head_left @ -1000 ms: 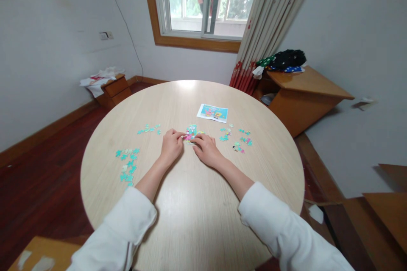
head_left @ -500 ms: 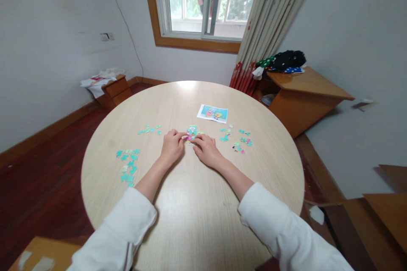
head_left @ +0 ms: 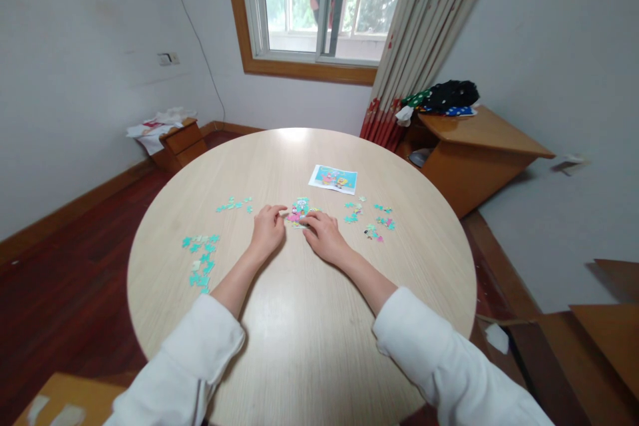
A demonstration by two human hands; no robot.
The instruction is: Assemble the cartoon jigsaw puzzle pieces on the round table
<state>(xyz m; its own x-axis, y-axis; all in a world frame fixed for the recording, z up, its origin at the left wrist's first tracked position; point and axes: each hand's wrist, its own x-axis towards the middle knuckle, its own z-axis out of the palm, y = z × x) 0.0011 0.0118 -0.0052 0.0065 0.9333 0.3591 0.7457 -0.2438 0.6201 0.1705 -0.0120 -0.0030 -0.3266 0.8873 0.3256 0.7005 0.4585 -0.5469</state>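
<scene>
A partly joined jigsaw puzzle [head_left: 300, 206], turquoise, pink and yellow, lies flat on the round table between my hands. My left hand [head_left: 268, 229] rests just left of it, fingers bent and apart, with nothing seen in them. My right hand [head_left: 323, 233] lies over the puzzle's right lower part, its fingertips touching the pieces and its fingers loosely extended. That hand hides some of the puzzle. Beyond it lies a printed picture sheet [head_left: 333, 179] with pink and yellow cartoon figures on blue.
Loose turquoise and pale jigsaw pieces [head_left: 202, 263] lie at the left, with a smaller group [head_left: 233, 204] farther back. More mixed-colour pieces [head_left: 384, 221] are scattered at the right. The round wooden table [head_left: 299, 346] has a curved edge; a wooden cabinet [head_left: 484, 136] stands behind it at right.
My left hand has drawn back slightly left from the puzzle, its fingers lifting off and uncovering the pink part. My right hand has stayed in place.
</scene>
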